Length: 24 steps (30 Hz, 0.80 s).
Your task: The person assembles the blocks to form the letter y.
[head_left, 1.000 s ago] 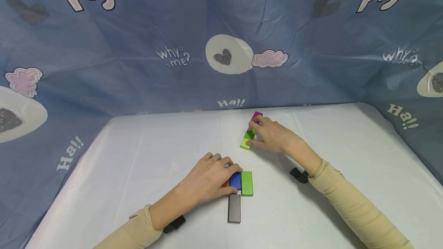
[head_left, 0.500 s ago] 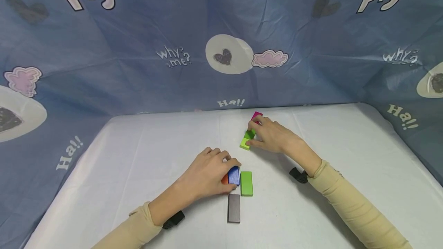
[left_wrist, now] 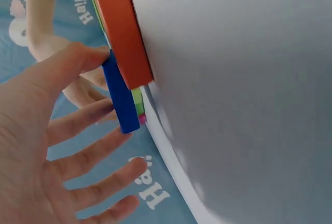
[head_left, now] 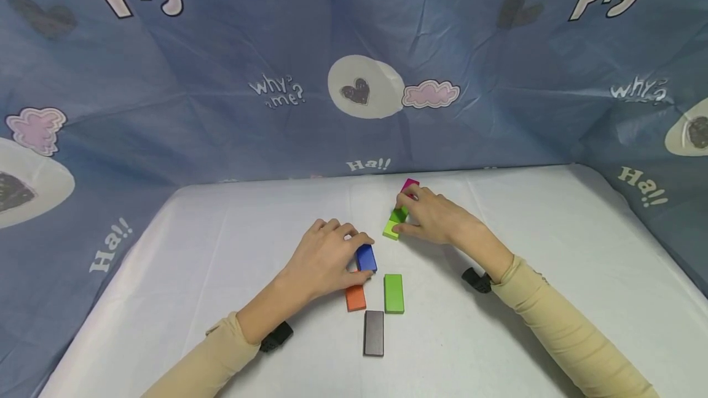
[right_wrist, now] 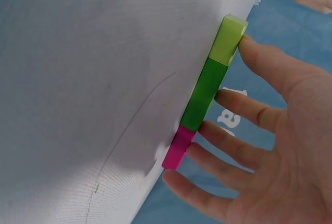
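In the head view my left hand [head_left: 326, 258] pinches a blue block [head_left: 366, 258] between thumb and fingers. In the left wrist view the blue block [left_wrist: 121, 92] stands close to an orange block [left_wrist: 123, 35], which lies on the white cloth; the other fingers are spread. Farther back, the fingers of my right hand [head_left: 437, 217] rest on a row of blocks. The right wrist view shows that row joined end to end: a lime block [right_wrist: 228, 40], a green block [right_wrist: 204, 94] and a magenta block [right_wrist: 178, 149]. The right thumb touches the lime one.
A light green block [head_left: 394, 293] and a dark grey block [head_left: 373, 333] lie on the white-covered table [head_left: 265, 214] near the left hand. Behind the table hangs a blue printed cloth [head_left: 221, 78].
My left hand has carried the blue block away from the light green block, back and to the left, uncovering the orange block. The right hand has stayed on its row.
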Each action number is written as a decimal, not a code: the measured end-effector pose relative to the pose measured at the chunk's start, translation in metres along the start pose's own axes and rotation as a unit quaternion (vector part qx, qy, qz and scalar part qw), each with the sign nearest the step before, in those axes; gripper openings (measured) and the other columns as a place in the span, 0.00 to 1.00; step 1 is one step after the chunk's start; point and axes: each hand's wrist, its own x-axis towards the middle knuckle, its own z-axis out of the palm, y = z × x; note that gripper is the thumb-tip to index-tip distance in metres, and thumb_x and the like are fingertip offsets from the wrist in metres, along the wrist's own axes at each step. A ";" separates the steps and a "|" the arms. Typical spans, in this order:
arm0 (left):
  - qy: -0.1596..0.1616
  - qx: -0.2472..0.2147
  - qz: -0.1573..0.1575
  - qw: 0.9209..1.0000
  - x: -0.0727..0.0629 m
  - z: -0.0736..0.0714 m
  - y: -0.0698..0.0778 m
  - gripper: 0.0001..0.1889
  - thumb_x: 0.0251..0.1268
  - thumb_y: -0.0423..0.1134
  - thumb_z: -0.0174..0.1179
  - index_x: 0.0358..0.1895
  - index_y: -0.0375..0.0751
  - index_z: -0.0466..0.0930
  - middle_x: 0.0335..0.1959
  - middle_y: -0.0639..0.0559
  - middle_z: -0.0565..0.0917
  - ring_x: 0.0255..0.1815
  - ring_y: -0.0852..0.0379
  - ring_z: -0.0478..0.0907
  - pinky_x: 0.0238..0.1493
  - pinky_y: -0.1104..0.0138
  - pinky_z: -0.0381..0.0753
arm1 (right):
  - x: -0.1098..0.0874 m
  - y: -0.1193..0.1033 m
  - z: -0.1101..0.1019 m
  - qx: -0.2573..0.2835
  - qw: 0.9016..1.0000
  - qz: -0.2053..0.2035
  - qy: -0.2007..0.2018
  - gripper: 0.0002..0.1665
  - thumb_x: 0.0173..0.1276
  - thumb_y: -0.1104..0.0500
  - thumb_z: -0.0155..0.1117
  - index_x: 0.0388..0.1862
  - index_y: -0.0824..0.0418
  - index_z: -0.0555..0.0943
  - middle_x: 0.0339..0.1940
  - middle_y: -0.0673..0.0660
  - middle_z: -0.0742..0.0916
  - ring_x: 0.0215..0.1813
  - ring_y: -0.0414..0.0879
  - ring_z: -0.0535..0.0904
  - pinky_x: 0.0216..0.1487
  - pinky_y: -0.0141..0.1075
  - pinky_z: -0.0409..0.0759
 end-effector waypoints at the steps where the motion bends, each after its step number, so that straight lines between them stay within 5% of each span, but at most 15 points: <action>1: 0.002 0.001 -0.008 1.000 0.001 0.000 -0.001 0.27 0.60 0.69 0.72 0.58 0.61 0.89 0.51 0.54 0.92 0.51 0.49 0.87 0.58 0.49 0.85 | 0.000 0.000 0.000 0.001 1.000 0.000 0.001 0.26 0.77 0.40 0.69 0.63 0.54 0.79 0.71 0.64 0.80 0.64 0.61 0.83 0.67 0.62 0.80; 7: 0.013 0.003 -0.036 0.999 0.008 0.005 -0.010 0.27 0.61 0.69 0.72 0.58 0.60 0.89 0.49 0.52 0.93 0.49 0.49 0.87 0.53 0.52 0.84 | -0.001 -0.001 0.000 0.001 1.000 0.001 0.002 0.27 0.77 0.40 0.69 0.63 0.55 0.79 0.71 0.64 0.80 0.64 0.61 0.83 0.68 0.62 0.81; 24: 0.021 0.002 -0.045 0.999 0.026 0.007 -0.021 0.28 0.62 0.69 0.70 0.56 0.56 0.90 0.47 0.50 0.93 0.45 0.47 0.89 0.47 0.52 0.85 | -0.001 0.000 0.001 0.004 1.000 0.002 0.003 0.27 0.77 0.40 0.70 0.63 0.55 0.79 0.71 0.63 0.79 0.65 0.61 0.82 0.69 0.61 0.80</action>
